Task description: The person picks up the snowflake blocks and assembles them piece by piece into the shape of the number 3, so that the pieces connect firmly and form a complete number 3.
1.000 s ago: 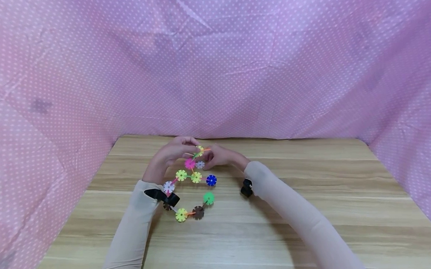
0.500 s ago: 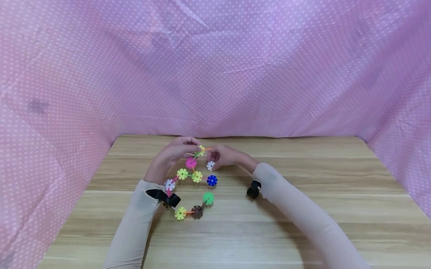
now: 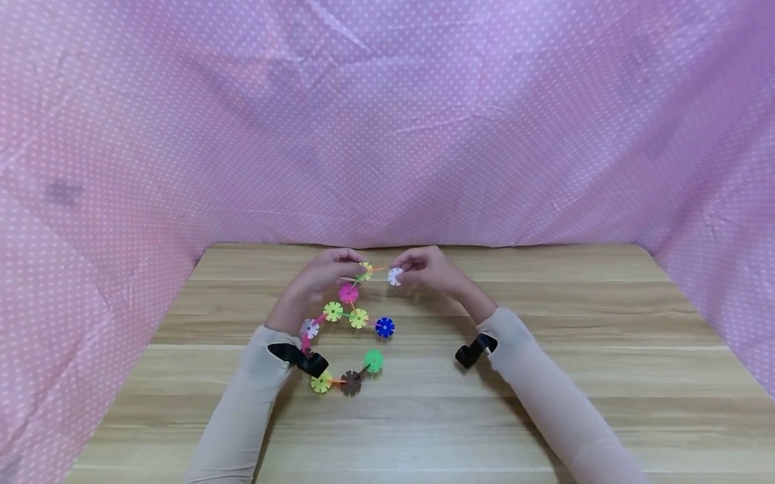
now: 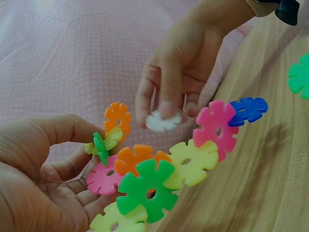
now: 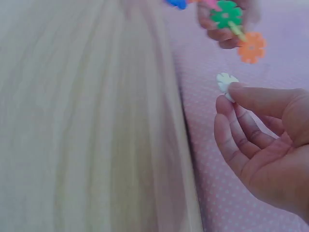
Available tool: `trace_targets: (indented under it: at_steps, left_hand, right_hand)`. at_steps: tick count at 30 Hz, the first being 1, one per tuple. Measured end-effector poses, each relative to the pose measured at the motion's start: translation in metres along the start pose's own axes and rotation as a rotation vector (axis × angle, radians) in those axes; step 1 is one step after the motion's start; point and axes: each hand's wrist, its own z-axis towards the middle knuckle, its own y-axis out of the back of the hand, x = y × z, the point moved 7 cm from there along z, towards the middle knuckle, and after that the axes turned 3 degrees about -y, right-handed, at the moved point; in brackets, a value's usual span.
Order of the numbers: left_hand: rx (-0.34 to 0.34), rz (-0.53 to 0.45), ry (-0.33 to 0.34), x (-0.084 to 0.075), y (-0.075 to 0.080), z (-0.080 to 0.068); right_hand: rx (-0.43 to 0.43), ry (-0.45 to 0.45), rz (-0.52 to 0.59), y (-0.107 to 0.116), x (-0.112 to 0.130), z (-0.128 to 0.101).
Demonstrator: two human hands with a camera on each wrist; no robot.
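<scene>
A chain of coloured snowflake discs (image 3: 349,322) curls on the wooden table (image 3: 559,378), its far end lifted. My left hand (image 3: 346,268) pinches that raised end near a yellow-green disc (image 3: 366,269). In the left wrist view the left hand (image 4: 72,159) holds pink (image 4: 104,179), green (image 4: 147,191) and orange discs (image 4: 118,118). My right hand (image 3: 404,270) pinches a loose white disc (image 3: 395,276) just right of the chain's tip, apart from it. The right wrist view shows the white disc (image 5: 225,82) between thumb and forefinger, below the orange disc (image 5: 251,47).
Pink dotted cloth (image 3: 383,128) walls the table at the back and both sides. A blue disc (image 3: 384,327) and a green disc (image 3: 373,360) lie in the chain's lower part near my left wrist. Bare wood spreads to the right and front.
My right hand has carried the white disc from beside the pink disc to the right and upward, level with the chain's raised tip. The left hand has kept its hold.
</scene>
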Motion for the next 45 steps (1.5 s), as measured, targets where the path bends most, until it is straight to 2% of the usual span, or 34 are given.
trace_targets:
  at_steps: [3,8,20,45]
  left_hand:
    - [-0.003,-0.011,0.003,0.001,-0.002,0.001]
    - [-0.004,0.001,-0.002,0.002,-0.004,0.002]
    - [-0.005,0.03,-0.028,-0.001,-0.007,0.002]
    - [-0.047,0.006,-0.027,0.001,-0.006,0.003]
  right_hand:
    - [-0.051,-0.017,0.084,0.006,0.0,-0.004]
    - [-0.088,-0.052,0.204,0.009,0.002,-0.009]
    - [-0.111,-0.092,0.3,0.006,0.001,-0.011]
    - [-0.13,-0.08,0.252,0.004,0.008,-0.014]
